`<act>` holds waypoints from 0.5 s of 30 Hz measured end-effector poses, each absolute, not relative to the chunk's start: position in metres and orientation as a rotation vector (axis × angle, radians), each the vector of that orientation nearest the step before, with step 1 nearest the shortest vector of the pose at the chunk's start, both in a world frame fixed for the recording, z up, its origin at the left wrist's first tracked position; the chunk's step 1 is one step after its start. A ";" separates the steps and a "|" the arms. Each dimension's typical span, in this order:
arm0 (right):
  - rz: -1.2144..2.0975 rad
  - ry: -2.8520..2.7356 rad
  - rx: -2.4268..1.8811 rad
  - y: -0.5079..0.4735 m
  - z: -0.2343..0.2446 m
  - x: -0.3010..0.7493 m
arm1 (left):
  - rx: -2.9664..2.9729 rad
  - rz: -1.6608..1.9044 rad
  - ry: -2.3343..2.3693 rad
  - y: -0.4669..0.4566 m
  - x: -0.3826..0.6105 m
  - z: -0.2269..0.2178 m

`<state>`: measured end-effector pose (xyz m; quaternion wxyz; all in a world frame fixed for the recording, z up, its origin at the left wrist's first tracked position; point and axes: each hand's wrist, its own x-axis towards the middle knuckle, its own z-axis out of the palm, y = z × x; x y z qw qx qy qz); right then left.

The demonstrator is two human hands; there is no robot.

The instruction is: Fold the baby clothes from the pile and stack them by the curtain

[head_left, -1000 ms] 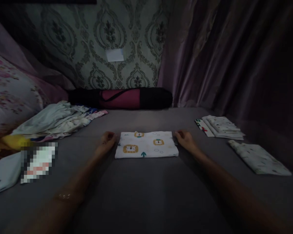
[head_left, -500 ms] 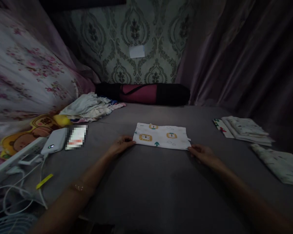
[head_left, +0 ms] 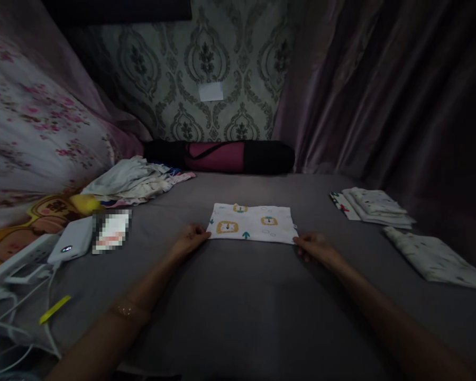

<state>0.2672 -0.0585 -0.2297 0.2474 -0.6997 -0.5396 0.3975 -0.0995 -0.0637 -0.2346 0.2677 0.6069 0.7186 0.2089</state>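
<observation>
A white cloth [head_left: 254,225] printed with yellow lion faces and green arrows lies folded into a flat rectangle on the grey sheet [head_left: 238,296]. My left hand [head_left: 191,239] pinches its near left corner between thumb and fingers. At the near right corner, my right hand [head_left: 313,246] grips the cloth the same way. A small tag shows on the cloth's right edge. The cloth looks level between both hands.
Folded cloths [head_left: 375,206] are stacked at the right, with another folded cloth [head_left: 434,259] nearer. Crumpled clothes [head_left: 133,180] lie at back left. A white power bank [head_left: 72,239], power strip [head_left: 21,259] and cables are at left. A black-and-maroon long bag [head_left: 218,157] lies along the wall.
The whole scene has shifted slightly left in view as the camera turned. Both hands keep hold of the cloth's near corners, and the cloth keeps its folded shape.
</observation>
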 end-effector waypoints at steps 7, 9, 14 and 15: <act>1.089 -1.485 -2.012 -0.051 -0.226 0.272 | 1.711 0.565 1.959 -0.063 -0.106 -0.231; 0.883 -1.559 -1.993 -0.042 -0.225 0.274 | 1.802 0.687 2.017 -0.060 -0.103 -0.230; 0.298 -2.009 -1.563 -0.019 -0.223 0.232 | 2.329 0.799 1.816 -0.035 -0.051 -0.233; 0.259 -2.111 -1.485 -0.015 -0.224 0.215 | 2.419 0.717 1.729 -0.028 -0.035 -0.235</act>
